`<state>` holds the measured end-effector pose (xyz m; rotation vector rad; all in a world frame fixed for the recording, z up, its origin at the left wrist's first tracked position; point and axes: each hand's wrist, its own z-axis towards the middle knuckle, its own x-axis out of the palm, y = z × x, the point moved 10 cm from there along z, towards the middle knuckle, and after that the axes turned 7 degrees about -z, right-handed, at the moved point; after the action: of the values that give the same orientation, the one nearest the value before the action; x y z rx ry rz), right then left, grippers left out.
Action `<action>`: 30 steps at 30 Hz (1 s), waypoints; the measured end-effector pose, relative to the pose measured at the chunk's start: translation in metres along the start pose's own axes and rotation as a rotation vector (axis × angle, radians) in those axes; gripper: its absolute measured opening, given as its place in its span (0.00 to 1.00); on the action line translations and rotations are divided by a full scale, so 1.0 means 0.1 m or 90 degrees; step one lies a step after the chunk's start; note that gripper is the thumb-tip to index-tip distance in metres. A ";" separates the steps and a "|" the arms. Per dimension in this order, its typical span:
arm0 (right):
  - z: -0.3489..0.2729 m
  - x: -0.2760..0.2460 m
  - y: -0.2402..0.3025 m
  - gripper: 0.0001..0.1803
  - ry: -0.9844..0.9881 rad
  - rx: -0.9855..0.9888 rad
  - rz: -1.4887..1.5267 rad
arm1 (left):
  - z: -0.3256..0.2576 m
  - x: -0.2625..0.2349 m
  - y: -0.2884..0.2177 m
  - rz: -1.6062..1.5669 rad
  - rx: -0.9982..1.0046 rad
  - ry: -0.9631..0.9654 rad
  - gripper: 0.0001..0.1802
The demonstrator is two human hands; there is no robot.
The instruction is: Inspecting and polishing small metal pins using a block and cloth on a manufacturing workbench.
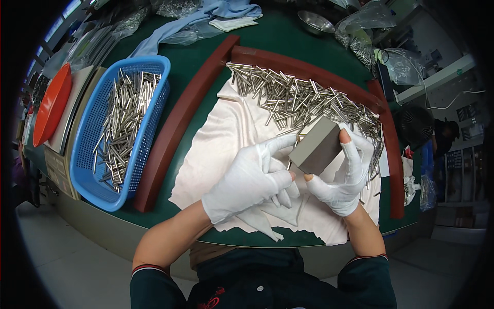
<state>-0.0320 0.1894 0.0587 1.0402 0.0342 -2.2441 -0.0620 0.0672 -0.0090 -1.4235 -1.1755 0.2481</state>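
A grey rectangular block (320, 147) is tilted above the cloth, its long faces toward me. My right hand (346, 180), in a white glove with bare thumb and index fingertips, grips it between thumb and fingers. Beside its left edge is my left hand (257, 177), also gloved, its index finger reaching the block. A thin metal pin (289, 165) shows between the left index finger and thumb, mostly hidden by the block and fingers. Behind the hands, a heap of short metal pins (301, 98) lies on the pale pink cloth (206, 154).
Dark red bars (185, 123) frame the cloth on the green table (180, 224). At left stands a blue perforated basket (77, 159) of metal pins, beside an orange-red tray (51, 105). A metal bowl (315, 22), blue cloth (190, 20) and plastic bags lie at the back.
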 end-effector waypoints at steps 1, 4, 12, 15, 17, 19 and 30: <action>0.03 0.02 0.01 0.52 0.000 0.000 0.002 | 0.01 0.03 0.00 0.013 -0.017 0.008 0.34; 0.12 -0.02 0.10 0.51 -0.038 -0.006 0.064 | -0.02 0.06 0.01 0.007 -0.028 0.017 0.34; 0.10 -0.01 0.08 0.50 -0.005 0.011 0.052 | 0.01 0.06 0.08 0.027 -0.066 0.027 0.34; 0.03 0.01 -0.03 0.49 0.030 0.028 0.059 | 0.01 0.02 0.05 -0.037 -0.048 0.021 0.33; 0.07 0.05 0.02 0.49 0.020 0.032 0.062 | 0.04 0.04 0.10 0.026 -0.050 0.034 0.32; 0.12 0.01 0.07 0.48 0.013 0.021 0.046 | 0.02 0.02 0.07 -0.023 -0.031 0.039 0.34; 0.02 -0.07 -0.22 0.46 -0.044 0.124 0.042 | 0.02 -0.01 0.10 -0.200 -0.025 0.079 0.36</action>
<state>-0.0423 0.2097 0.0603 1.0477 -0.2504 -2.2543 -0.0592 0.0697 -0.0185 -1.2474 -1.2856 -0.0808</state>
